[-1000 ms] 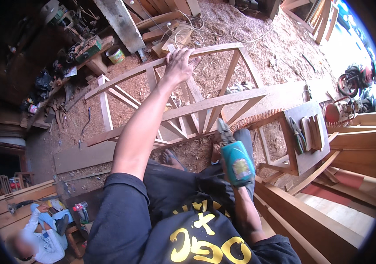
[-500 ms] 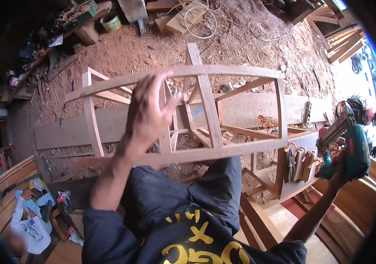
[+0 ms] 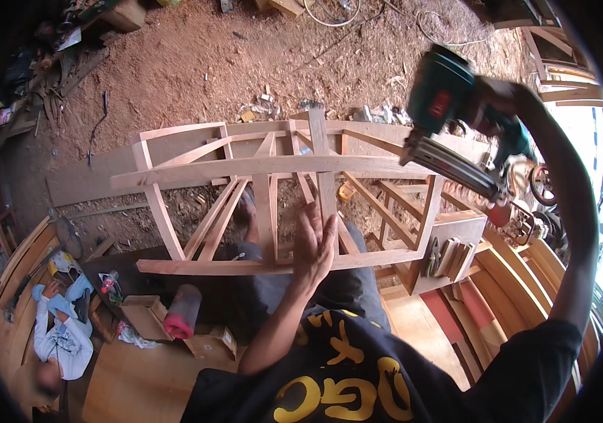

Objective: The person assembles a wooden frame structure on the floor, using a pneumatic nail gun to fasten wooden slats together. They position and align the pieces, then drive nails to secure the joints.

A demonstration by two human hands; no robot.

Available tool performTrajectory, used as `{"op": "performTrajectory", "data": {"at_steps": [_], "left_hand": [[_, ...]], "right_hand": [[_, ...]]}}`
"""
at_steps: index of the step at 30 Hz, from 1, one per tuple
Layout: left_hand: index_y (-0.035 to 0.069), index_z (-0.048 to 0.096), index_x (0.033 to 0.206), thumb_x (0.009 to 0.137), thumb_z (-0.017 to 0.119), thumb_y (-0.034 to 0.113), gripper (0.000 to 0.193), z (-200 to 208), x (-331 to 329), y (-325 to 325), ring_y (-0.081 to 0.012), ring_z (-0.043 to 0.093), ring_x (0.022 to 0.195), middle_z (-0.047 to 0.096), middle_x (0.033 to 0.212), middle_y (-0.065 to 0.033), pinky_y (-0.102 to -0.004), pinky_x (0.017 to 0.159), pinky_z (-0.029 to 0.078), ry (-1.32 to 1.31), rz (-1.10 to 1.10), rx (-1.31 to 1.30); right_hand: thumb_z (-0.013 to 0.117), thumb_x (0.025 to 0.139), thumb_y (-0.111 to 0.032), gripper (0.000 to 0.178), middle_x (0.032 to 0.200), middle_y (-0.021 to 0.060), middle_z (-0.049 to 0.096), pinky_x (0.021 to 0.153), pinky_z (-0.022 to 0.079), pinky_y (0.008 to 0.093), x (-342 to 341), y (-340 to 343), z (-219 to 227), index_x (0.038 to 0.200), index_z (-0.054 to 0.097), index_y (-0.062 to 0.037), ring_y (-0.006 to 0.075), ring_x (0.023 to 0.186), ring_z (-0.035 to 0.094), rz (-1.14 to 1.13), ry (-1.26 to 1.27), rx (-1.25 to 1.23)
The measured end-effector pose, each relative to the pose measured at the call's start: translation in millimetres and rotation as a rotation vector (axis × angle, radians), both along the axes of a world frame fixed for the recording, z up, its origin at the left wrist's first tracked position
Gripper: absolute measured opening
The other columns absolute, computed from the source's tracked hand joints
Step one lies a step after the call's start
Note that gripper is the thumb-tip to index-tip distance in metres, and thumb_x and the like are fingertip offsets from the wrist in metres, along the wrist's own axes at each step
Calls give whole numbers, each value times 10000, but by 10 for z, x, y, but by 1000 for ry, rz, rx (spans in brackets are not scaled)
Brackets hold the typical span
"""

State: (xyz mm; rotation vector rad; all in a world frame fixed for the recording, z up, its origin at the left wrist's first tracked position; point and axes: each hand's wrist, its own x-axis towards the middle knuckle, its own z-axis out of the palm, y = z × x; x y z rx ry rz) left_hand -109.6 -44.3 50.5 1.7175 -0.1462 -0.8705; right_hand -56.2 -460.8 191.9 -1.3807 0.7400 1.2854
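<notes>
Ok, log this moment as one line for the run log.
left hand: flat on wooden frame upright | right hand: raised, gripping green nail gun over the frame's right end | floor: sawdust

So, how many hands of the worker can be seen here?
2. The left hand rests open on the wooden frame near its lower rail. The right hand is raised at upper right, holding a green nail gun.

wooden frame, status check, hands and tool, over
Left hand flat on wooden frame, steadying it. Right hand grips green nail gun, nose at frame's top rail. Nothing between nose and rail.
</notes>
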Motion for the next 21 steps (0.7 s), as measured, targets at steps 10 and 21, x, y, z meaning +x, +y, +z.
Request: {"op": "performTrajectory", "data": {"at_steps": [10, 21], "left_hand": [[54, 486, 1162, 851, 604, -35, 344, -133, 269, 143, -173, 580, 1004, 573, 1023, -56, -337, 917, 490, 640, -228, -257], [28, 595, 1216, 905, 652, 241, 381, -82, 457, 213, -245, 597, 1137, 658, 1156, -142, -377, 1013, 433, 569, -547, 12]], "right_hand": [[568, 726, -152, 354, 571, -29, 351, 383, 292, 248, 1183, 609, -944, 1024, 604, 34, 73, 409, 324, 295, 327, 332], [596, 697, -135, 308, 592, -14, 381, 422, 318, 272, 1208, 612, -915, 956, 639, 25, 94, 451, 361, 258, 129, 207]]}}
